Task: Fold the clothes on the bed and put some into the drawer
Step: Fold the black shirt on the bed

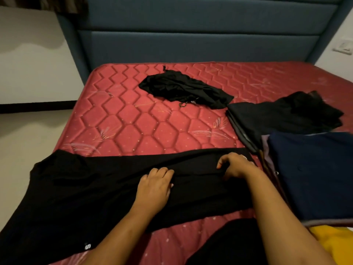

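A large black garment [86, 190] lies spread across the near edge of the red quilted mattress [133, 127], and one part of it hangs over the left side of the bed. The left hand [154, 186] rests on the middle of this garment with fingers curled over a raised fold, gripping it. The right hand [236, 165] is a little further to the right and pinches the same fold with bent fingers. Further back on the mattress lies a crumpled black garment [183, 90]. At the right there is a pile of folded dark clothes [277, 117], and just beside it, nearer, a folded navy garment [315, 173]. A yellow cloth [332, 241] shows below it. A blue padded headboard [191, 35] stands behind.
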A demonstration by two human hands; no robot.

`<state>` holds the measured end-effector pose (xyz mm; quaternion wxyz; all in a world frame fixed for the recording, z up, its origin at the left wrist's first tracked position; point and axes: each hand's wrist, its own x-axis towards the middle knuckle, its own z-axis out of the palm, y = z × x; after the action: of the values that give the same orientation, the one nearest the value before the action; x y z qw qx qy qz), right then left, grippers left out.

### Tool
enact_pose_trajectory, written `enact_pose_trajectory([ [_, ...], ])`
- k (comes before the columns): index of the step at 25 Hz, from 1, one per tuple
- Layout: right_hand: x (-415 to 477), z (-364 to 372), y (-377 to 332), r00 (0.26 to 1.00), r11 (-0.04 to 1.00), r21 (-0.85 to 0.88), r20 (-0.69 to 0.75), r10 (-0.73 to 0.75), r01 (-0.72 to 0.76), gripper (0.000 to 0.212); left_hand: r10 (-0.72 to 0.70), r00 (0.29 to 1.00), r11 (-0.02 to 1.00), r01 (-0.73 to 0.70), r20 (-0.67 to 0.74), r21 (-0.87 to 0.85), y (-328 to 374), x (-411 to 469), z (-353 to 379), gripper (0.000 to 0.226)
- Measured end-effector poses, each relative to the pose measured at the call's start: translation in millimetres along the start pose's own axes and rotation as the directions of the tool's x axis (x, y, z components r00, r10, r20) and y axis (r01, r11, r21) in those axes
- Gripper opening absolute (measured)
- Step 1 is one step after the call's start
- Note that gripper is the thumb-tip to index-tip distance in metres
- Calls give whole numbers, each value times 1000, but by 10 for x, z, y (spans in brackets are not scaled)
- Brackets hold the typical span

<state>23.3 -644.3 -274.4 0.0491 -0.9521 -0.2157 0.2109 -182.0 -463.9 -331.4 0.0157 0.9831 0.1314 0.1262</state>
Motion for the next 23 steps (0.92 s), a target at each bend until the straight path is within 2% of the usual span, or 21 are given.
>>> enact_pose_trajectory([
  [4, 122, 56, 82, 997, 996, 48, 30, 75, -76, 24, -45, 999, 998, 45, -9, 36, 80, 167, 75, 36],
  [7, 236, -30, 142, 993, 983, 142, -4, 121, -119, 27, 8, 995, 995, 2, -99, 97, 48, 267, 126, 19],
  [9, 281, -130, 224, 981, 980, 92, -69, 182, -176, 22, 68, 983, 991, -47, -172, 121, 42, 275, 122, 11],
  [11, 248, -192, 290, 955, 955, -11, 10, 297, -297, 45, 132, 972, 986, -108, -194, 129, 76, 195, 91, 23],
  [13, 168, -179, 308, 920, 933, -41, 161, 358, -356, 58, 192, 972, 974, -172, -134, 146, 114, 91, 98, 26],
  [14, 147, -162, 309, 915, 931, -14, 178, 362, -366, 58, 193, 978, 975, -181, -83, 133, 124, 46, 110, 26],
  [15, 142, -149, 309, 919, 925, 41, 142, 369, -378, 56, 167, 985, 982, -163, -30, 98, 135, 29, 118, 24],
  [18, 201, -99, 315, 891, 864, 297, -85, 447, -405, 55, 105, 990, 994, -104, 99, -16, 202, 136, 55, 36],
  [21, 246, 31, 306, 887, 840, 353, -55, 459, -412, 62, 92, 954, 994, -69, 286, -90, 375, 262, -1, 59],
  [23, 320, 96, 349, 867, 838, 349, -118, 485, -421, 62, 63, 916, 995, -28, 397, -95, 495, 316, 69, 57],
])
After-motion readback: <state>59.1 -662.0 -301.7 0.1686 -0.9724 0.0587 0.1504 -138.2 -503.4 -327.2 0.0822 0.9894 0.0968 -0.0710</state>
